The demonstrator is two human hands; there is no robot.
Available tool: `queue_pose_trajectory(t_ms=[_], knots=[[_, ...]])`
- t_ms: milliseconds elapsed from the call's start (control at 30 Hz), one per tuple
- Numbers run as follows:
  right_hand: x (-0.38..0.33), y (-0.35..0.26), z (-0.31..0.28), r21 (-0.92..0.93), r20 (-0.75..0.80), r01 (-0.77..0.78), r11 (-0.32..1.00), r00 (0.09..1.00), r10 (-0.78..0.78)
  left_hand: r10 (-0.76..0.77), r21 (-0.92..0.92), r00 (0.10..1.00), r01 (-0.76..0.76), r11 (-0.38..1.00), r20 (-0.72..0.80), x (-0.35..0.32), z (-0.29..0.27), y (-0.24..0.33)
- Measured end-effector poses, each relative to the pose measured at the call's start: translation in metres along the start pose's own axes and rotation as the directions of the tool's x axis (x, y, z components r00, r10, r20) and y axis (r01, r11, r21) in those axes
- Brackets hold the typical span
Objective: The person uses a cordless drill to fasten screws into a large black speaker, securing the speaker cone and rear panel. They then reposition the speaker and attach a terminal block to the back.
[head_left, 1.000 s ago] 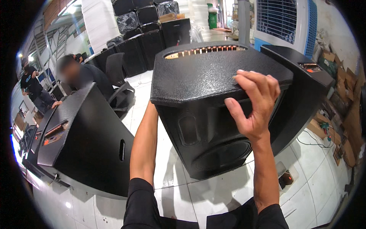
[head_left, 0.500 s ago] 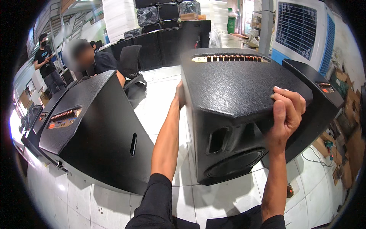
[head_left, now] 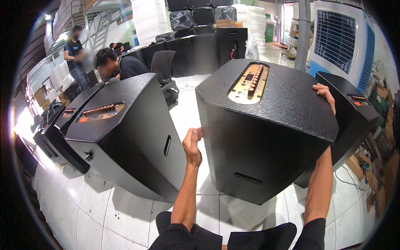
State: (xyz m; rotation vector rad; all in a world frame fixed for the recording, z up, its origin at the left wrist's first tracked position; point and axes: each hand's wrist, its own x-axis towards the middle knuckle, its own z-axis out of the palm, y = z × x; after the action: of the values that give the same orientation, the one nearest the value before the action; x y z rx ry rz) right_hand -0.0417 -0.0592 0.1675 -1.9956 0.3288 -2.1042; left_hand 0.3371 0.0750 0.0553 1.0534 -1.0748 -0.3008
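Observation:
A large black speaker cabinet (head_left: 271, 152) stands on the floor in front of me, a plain side with a slot handle (head_left: 248, 178) facing me. An amplifier board (head_left: 250, 83) with a row of copper coils shows in the opening on its top. My left hand (head_left: 193, 146) is at the cabinet's left side, thumb up, fingers curled against it and partly hidden. On the right, my right hand (head_left: 327, 96) curls its fingers over the edge of the top; my forearm passes partly behind the cabinet's near right corner.
Another black speaker cabinet (head_left: 137, 133) stands close on the left, and another (head_left: 350, 106) on the right. Behind are an office chair (head_left: 163, 68), a seated person (head_left: 129, 66) and a standing person (head_left: 74, 54). An air cooler (head_left: 338, 41) and a cable (head_left: 352, 179) are at right.
The cabinet has turned: its woofer side faced me before, and a plain side faces me now. My right hand has moved to the far right edge; my left hand has come nearer.

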Motion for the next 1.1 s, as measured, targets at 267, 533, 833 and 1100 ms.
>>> queue_pose_trajectory(t_ms=[267,533,833,1100], knots=[[0.033,-0.125,-0.012,-0.106,0.224,-0.617,0.78,0.749,0.623,-0.466,-0.181,0.852,0.51,0.841,0.238,0.059,0.014,-0.047],[-0.06,-0.179,0.086,-0.922,0.117,0.115,0.369,0.993,-0.017,-0.172,-0.431,0.861,0.401,0.808,0.478,0.094,0.036,-0.007],[-0.063,-0.154,0.087,-0.936,0.014,0.051,0.349,0.994,-0.109,-0.26,-0.186,0.717,0.479,0.858,0.647,0.16,0.053,0.064],[-0.072,-0.155,0.103,-0.941,-0.006,0.014,0.339,0.998,-0.057,-0.305,-0.261,0.661,0.615,0.744,0.686,0.243,0.106,-0.015]])
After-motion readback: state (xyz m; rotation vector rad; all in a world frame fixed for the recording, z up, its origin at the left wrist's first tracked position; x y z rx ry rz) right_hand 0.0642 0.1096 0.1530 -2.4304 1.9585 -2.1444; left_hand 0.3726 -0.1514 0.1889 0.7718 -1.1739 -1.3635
